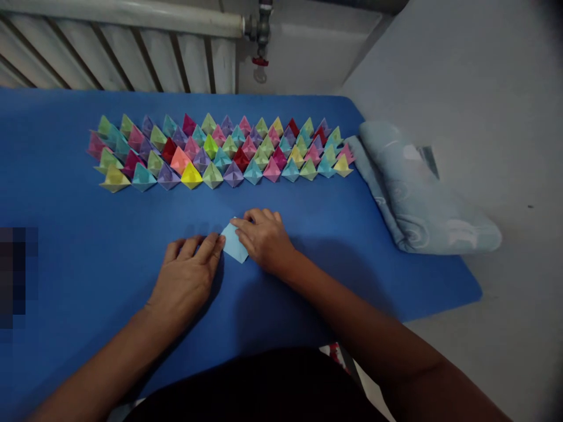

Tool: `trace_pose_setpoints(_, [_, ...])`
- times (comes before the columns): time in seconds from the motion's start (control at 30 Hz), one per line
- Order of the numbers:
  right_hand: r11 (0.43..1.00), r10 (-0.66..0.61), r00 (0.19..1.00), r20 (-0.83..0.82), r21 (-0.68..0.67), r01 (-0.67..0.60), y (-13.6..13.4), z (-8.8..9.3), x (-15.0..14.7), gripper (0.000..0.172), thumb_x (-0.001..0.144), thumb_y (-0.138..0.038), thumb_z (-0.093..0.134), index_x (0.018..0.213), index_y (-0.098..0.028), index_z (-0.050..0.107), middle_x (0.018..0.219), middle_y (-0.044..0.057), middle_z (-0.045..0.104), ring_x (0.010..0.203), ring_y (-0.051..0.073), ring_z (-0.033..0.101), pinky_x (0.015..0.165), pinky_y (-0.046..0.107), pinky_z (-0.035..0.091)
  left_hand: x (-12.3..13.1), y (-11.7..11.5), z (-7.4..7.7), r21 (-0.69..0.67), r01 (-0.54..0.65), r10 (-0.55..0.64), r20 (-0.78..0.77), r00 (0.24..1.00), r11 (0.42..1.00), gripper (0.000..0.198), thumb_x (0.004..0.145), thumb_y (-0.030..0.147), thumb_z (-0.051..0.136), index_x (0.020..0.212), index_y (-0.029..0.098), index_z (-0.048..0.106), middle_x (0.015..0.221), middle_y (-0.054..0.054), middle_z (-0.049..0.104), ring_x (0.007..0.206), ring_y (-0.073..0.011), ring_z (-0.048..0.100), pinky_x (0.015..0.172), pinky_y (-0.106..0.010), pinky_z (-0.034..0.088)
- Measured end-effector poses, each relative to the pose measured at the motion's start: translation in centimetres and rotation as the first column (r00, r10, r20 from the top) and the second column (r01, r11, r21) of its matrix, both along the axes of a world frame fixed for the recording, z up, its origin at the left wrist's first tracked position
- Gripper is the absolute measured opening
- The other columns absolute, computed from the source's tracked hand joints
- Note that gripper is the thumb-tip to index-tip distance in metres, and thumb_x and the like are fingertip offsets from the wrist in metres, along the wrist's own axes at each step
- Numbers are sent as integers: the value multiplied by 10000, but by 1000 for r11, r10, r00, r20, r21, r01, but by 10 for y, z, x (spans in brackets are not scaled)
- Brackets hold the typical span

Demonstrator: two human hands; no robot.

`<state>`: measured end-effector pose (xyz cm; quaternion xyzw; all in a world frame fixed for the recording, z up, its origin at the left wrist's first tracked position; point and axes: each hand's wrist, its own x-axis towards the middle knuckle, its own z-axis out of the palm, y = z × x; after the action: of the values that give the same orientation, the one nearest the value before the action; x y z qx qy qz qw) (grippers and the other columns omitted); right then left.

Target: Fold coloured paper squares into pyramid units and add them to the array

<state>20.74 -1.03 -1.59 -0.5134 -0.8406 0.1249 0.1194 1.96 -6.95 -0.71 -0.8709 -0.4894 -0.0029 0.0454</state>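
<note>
A small light-blue folded paper, with a point toward me, lies on the blue tabletop. My left hand has its thumb and forefinger closed together at the paper's left corner, while its other fingers rest bent on the table. On the upper right side, my right hand presses and pinches the paper between thumb and fingers, covering part of it. Just beyond both hands stand rows of folded paper boats in many colours, packed close together with their peaks up.
The blue table reaches back to a white radiator and a pipe valve with a red handle. A folded pale blue-green blanket lies across the right edge, against the wall. A blurred block covers something at the far left.
</note>
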Motion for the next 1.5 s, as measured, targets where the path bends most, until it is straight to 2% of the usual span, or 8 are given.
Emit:
trace_pose_setpoints(0.2, [999, 30, 999, 38, -13, -29, 9, 4, 1, 336, 992, -327, 511, 1296, -262, 637, 1111, 85, 637, 958, 223, 518, 824, 364, 339, 3, 2, 6, -45, -73, 73, -9, 997, 996, 503, 892, 63, 337, 1318, 90, 603, 1329, -180, 626, 1096, -352, 592, 850, -474, 438])
trace_pose_setpoints(0.6, [1000, 19, 985, -170, -20, -23, 18, -2, 9, 465, 886, -319, 652, 1312, -146, 582, 1081, 102, 639, 992, 233, 556, 889, 376, 426, 11, 107, 16, -453, 57, 93, 302, 949, 890, 398, 793, 286, 586, 1169, 188, 671, 1011, -74, 616, 860, -208, 614, 811, -334, 481])
trace_pose_setpoints(0.87, [980, -131, 774, -619, -201, 5, 31, -9, 27, 437, 786, -217, 707, 1215, -193, 625, 984, 34, 614, 802, 139, 571, 764, 300, 474, 33, 131, 38, -542, 39, 18, 99, 995, 839, 261, 617, 194, 669, 879, 194, 675, 883, -33, 592, 811, -207, 580, 675, -278, 411])
trace_pose_setpoints(1.03, [965, -191, 684, -704, -262, 1, 33, -11, 28, 372, 757, -225, 706, 1127, -213, 665, 950, 15, 600, 768, 123, 559, 745, 288, 473, 35, 133, 42, -653, -37, 190, 165, 968, 757, 148, 592, 147, 663, 713, 208, 603, 662, 39, 560, 610, -142, 517, 584, -264, 343])
trace_pose_setpoints(1.17, [936, -302, 555, -775, -351, 20, 32, -4, 29, 312, 743, -266, 689, 1048, -204, 670, 920, 10, 606, 757, 121, 558, 757, 295, 472, 19, 124, 38, -809, 69, 511, 432, 743, 583, 191, 534, 186, 734, 681, 203, 612, 582, 63, 558, 573, -121, 509, 581, -254, 385])
trace_pose_setpoints(1.27, [874, -461, 390, -797, -483, 46, 31, 2, 31, 309, 764, -383, 665, 1021, -212, 656, 858, 5, 611, 766, 135, 567, 707, 283, 465, 5, 112, 36, -808, 97, 644, 529, 553, 581, 278, 548, 281, 770, 786, 194, 657, 658, 39, 625, 626, -130, 576, 627, -270, 465])
trace_pose_setpoints(1.4, [777, -615, 233, -753, -629, 19, 29, 6, 24, 391, 729, -523, 667, 953, -203, 650, 840, 19, 630, 765, 146, 573, 642, 262, 440, 6, 92, 34, -769, 76, 772, 636, -5, 634, 365, 482, 251, 854, 798, 171, 688, 692, 16, 672, 599, -114, 601, 577, -243, 491])
trace_pose_setpoints(1.5, [745, -648, 193, -737, -666, -41, 22, 10, 11, 429, 665, -515, 719, 943, -195, 647, 853, 24, 650, 761, 143, 577, 637, 256, 431, 20, 80, 31, -761, 116, 757, 591, -279, 638, 382, 475, 204, 870, 809, 157, 691, 708, 6, 694, 613, -113, 633, 588, -232, 528])
